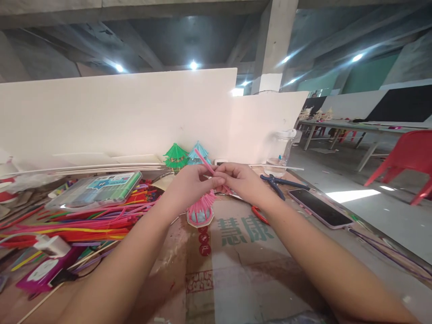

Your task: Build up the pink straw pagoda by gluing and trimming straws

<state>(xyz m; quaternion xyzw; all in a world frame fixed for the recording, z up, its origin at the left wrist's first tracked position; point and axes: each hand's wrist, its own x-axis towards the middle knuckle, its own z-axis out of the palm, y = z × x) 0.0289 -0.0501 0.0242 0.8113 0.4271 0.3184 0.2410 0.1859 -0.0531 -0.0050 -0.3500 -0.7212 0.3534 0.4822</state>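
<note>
My left hand (197, 181) and my right hand (239, 176) meet above the work surface, fingertips pinched together on a pink pipe cleaner (204, 160). One end of it sticks up and to the left, and a short piece shows below the fingers. Under my hands stands a small pink pipe-cleaner model (201, 206) on a pale many-sided base; my hands hide its upper part. Behind them are a green tiered, roof-shaped model (176, 155) and a light blue one (198, 150), the latter partly covered by the pipe cleaner.
Bundles of coloured pipe cleaners (111, 225) lie at left, below a clear plastic case (101, 191). A purple power strip (47, 270) is nearer. At right are blue-handled pliers (281, 183), a phone (320, 208) and a clear jar (281, 150). A white board (118, 117) stands behind.
</note>
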